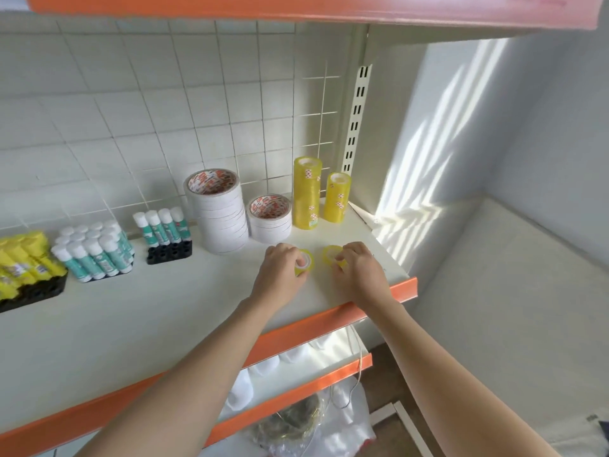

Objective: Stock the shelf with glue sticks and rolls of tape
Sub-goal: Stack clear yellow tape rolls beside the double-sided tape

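Here black tray point(169, 255) holds glue sticks point(163, 224); hands grip yellow tape rolls point(332, 253).

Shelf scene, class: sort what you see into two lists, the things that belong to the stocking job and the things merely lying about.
Belongs to the job:
left hand holding a small yellow tape roll
right hand on another small yellow roll
yellow tape stacks
white tape stacks
glue sticks

Lying about:
plastic bag below
white cable

Glue sticks point(95, 255) left on shelf point(131, 324), tape stacks point(220, 212) right of them, small rolls point(331, 253) in front.
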Available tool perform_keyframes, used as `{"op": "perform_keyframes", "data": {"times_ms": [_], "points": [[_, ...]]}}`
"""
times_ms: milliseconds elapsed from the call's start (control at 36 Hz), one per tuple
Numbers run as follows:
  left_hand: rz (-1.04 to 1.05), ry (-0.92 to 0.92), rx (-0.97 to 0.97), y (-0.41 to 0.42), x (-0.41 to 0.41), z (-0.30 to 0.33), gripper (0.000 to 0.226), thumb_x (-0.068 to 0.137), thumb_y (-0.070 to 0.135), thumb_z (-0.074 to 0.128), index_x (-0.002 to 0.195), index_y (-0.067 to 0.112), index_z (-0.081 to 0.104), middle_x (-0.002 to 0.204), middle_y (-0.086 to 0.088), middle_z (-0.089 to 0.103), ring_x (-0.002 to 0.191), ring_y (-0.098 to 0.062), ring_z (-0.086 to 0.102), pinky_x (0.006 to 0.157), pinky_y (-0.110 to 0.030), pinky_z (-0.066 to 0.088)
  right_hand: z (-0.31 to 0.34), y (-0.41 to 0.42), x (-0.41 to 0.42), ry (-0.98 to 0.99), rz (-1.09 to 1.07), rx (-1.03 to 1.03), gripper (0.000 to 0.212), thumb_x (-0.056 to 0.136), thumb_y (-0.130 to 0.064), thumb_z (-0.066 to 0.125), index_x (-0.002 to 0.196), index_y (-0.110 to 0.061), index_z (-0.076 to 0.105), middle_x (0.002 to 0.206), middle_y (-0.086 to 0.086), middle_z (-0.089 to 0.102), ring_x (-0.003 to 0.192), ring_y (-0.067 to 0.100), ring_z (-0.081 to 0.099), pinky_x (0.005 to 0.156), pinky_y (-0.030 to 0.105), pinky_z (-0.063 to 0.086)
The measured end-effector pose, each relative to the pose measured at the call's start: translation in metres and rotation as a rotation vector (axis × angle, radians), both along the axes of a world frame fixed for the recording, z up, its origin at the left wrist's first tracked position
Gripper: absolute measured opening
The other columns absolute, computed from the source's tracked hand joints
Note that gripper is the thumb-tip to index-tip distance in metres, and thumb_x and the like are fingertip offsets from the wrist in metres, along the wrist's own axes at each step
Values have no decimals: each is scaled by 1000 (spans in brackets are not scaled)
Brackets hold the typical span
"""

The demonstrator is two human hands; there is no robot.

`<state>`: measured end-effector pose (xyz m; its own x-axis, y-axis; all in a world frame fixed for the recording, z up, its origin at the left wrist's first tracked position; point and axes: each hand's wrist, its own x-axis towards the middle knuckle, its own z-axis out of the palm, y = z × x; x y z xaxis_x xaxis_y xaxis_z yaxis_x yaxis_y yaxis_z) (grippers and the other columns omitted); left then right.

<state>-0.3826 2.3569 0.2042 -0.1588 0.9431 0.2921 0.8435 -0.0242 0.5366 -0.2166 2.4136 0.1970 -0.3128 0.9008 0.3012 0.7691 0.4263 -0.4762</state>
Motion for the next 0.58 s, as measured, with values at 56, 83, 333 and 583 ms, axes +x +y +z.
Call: {"op": "perform_keyframes", "data": {"times_ms": [56,83,333,583], "points": [[2,-3,1,9,5,-3,13,80,10,71,89,7,63,101,-10,61,103,-31,51,87,-27,36,0,8,2,3,-10,-21,25,87,-20,63,107,-6,68,123,7,56,108,26,57,83,33,45],[10,-9,1,12,8,-4,15,81,10,71,92,6,62,103,-10,61,104,-31,50,87,-28,37,0,12,3,9,-15,-25,25,87,-20,63,107,-7,68,122,7,56,107,26,58,82,33,46],[33,40,14,28,23,-11,35,85,19,70,113,5,54,115,-12,61,109,-34,51,87,-40,42,-9,24,10,67,-54,-47,21,88,-21,60,106,-12,66,120,3,56,102,24,59,77,29,43],[28,189,70,9,16,-25,43,78,24,77,113,4,59,107,-15,63,100,-40,57,82,-47,52,-10,26,10,42,-33,-3,26,86,-20,63,110,-10,66,117,9,56,113,30,49,92,36,44]]}}
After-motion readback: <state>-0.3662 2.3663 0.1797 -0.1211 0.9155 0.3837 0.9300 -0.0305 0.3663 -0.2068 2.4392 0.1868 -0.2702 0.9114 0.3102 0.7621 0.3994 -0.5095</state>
